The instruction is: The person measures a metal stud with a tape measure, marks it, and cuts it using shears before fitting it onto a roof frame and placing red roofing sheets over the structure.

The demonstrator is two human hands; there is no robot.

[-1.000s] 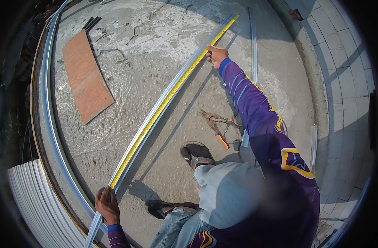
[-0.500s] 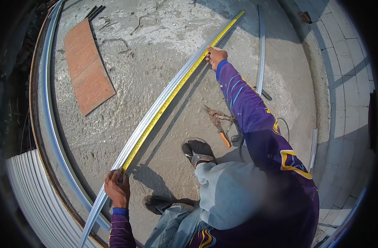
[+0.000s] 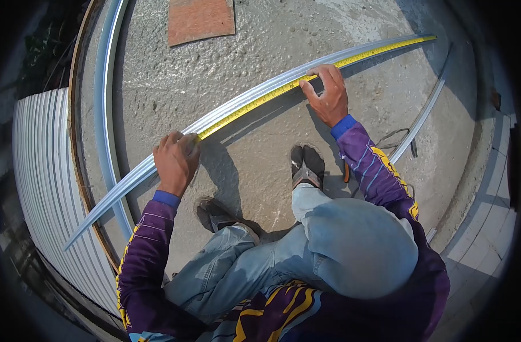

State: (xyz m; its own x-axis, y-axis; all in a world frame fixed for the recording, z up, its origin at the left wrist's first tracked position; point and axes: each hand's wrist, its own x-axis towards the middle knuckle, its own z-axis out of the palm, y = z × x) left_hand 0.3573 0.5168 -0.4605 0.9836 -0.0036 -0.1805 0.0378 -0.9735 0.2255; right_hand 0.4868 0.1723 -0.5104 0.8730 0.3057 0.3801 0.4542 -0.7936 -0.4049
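A long silvery metal channel point(image 3: 255, 95) slants up to the right across the concrete. Along its near edge lies the yellow blade of a tape measure point(image 3: 258, 105), stretched out almost to the channel's far end. My left hand point(image 3: 176, 161) is closed over the channel at the near end of the yellow blade; its fingers hide whatever tape case or hook is there. Farther up, my right hand point(image 3: 327, 94) pinches blade and channel edge between thumb and fingers.
A reddish-brown board point(image 3: 201, 21) lies on the rough concrete. Another metal channel point(image 3: 105, 108) runs along the left edge, beside corrugated sheeting point(image 3: 44, 165). At right rests a third metal strip point(image 3: 423, 117). An orange tool handle point(image 3: 346, 171) shows by my foot.
My view has shifted, and the channel with the tape lies flatter across it. My right hand now grips with its back upward. The snips by my foot are mostly hidden.
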